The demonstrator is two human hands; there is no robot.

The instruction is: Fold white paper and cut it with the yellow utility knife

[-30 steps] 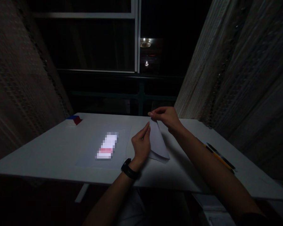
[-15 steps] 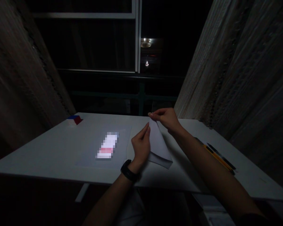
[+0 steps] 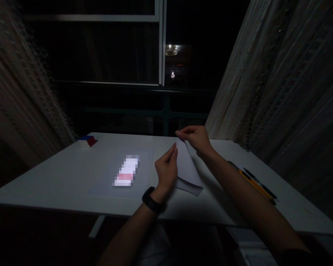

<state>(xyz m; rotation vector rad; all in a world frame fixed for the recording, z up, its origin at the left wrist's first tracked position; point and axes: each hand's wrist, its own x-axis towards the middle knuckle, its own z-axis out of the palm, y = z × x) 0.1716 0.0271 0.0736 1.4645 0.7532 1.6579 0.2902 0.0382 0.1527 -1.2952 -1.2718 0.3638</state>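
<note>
A folded sheet of white paper (image 3: pixel 188 170) lies on the white table (image 3: pixel 66 177), its narrow tip pointing away from me. My right hand (image 3: pixel 197 139) pinches that far tip between thumb and fingers. My left hand (image 3: pixel 167 172), with a black watch on the wrist, rests closed on the paper's left edge and presses it down. The room is dim, so the folds are hard to make out.
A lit phone (image 3: pixel 127 170) lies on a flat sheet (image 3: pixel 105 181) left of my hands. A small red and blue block (image 3: pixel 88 140) sits at the far left corner. Pens and a yellow pencil (image 3: pixel 256 184) lie at the right. Curtains hang on both sides of a dark window.
The paper's near end has swung slightly to the right under my hands. Both hands keep their hold in nearly the same place. The left curtain has shifted.
</note>
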